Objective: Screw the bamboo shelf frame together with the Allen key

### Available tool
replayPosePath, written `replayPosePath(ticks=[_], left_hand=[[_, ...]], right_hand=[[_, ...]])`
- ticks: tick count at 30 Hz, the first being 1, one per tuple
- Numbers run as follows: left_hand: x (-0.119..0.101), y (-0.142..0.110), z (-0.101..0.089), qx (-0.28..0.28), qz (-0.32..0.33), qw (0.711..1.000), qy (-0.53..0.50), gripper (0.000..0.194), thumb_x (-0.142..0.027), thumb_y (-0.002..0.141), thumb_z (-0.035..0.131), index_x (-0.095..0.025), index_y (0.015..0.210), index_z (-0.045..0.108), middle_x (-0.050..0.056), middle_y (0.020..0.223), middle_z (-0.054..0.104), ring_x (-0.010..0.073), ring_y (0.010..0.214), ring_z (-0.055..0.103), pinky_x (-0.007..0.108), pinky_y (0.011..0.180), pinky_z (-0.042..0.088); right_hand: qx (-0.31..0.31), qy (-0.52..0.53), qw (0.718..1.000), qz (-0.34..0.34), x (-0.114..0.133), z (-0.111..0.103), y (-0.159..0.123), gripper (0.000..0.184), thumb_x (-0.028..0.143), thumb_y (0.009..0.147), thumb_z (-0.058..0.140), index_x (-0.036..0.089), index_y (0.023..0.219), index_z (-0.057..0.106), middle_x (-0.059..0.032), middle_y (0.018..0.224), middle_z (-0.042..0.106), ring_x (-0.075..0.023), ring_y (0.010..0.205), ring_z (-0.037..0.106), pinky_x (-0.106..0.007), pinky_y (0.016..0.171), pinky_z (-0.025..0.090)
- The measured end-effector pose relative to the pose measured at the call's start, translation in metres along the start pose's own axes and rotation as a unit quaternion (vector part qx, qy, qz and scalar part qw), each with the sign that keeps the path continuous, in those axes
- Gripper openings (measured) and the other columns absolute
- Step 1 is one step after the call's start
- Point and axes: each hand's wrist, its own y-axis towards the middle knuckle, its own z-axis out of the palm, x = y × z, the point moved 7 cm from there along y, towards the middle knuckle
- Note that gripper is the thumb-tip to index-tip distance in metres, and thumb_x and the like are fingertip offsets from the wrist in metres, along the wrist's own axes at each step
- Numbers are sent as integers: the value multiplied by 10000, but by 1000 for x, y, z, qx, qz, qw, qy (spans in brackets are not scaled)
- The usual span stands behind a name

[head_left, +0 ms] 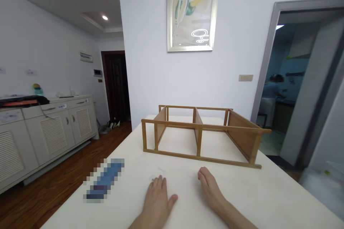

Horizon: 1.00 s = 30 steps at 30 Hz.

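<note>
My left hand point(157, 200) lies palm down on the white table point(185, 200), its fingers stretched forward and the thumb apart. Tiny loose bits point(153, 179), too small to name, show at its fingertips. On the right, my right hand point(208, 184) rests edge-down with its fingers curled together; whatever they may hold is hidden. Beyond both hands a brown wooden shelf rack point(199, 139) lies on its side, with three panels across its frame. Neither hand touches it.
A blurred-out blue rectangular item point(104, 180) lies at the table's left edge. White cabinets point(59, 125) stand along the left wall. A framed picture point(170, 18) hangs ahead. Through the right doorway a person point(270, 94) is in another room. Translucent plastic point(322, 186) sits at the right.
</note>
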Motion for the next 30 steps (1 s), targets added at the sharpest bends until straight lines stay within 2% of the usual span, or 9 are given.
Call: replayPosePath(ticks=[2,4,8,10,15,20,25,27,30], left_hand=[[-30,-15,6,-23,97,994,-39,619,-504,894,472,-130,1381,547,158,1468,495,347,1352,458,492,1127,353],[-45,-25,6,-56,173,980,-75,505,-428,900,500,-165,1318,606,136,1404,570,322,1295,525,488,1099,409],[-45,-28,-2,-110,251,954,-121,378,-343,898,535,-217,1235,651,88,1308,652,256,1218,598,429,1051,490],[-39,-26,-10,-134,254,949,-128,319,-306,909,519,-236,1178,676,72,1289,664,243,1224,594,420,1058,488],[-23,-18,-20,-156,162,967,-122,309,-223,927,434,-209,1058,713,93,1124,722,246,1082,652,428,969,535],[-25,-9,2,-115,222,965,-80,329,-186,888,467,-243,1093,719,61,1155,725,245,1057,671,401,944,544],[-12,2,24,-133,244,958,-68,266,-226,866,538,-263,1049,727,56,1118,740,237,1037,688,343,902,563],[-10,4,25,-136,243,957,-81,233,-230,853,559,-269,1004,731,52,1080,749,232,1010,696,331,880,567],[-11,4,15,-120,225,958,-127,184,-242,848,567,-268,929,731,51,1051,749,227,993,694,327,865,559]], right_hand=[[7,-5,1000,-14,8,12,-2,306,370,971,346,229,717,444,-31,792,525,-196,758,505,-340,731,438],[20,-5,999,-33,20,27,-4,304,346,973,386,217,729,512,-42,839,545,-190,790,522,-330,752,448],[40,-39,992,-109,48,51,-8,232,271,957,495,224,853,696,-61,887,588,-204,879,534,-338,785,441],[42,-81,986,-142,55,55,-10,216,239,952,519,241,923,733,-61,843,600,-212,876,522,-348,778,427],[25,-138,978,-151,50,52,-9,210,223,944,559,270,1049,734,-71,889,611,-217,883,503,-348,759,412],[85,-172,973,-130,42,64,-9,151,227,908,621,282,967,748,-60,899,597,-218,899,494,-339,771,393],[128,-221,958,-130,35,76,-20,229,171,898,584,297,1030,721,-61,927,587,-226,896,498,-346,782,381],[130,-231,956,-129,33,77,-22,261,125,871,588,280,1040,712,-59,918,589,-221,882,507,-343,789,387],[134,-190,965,-120,30,74,-23,181,111,848,605,239,885,728,-44,869,592,-196,849,528,-310,780,402]])
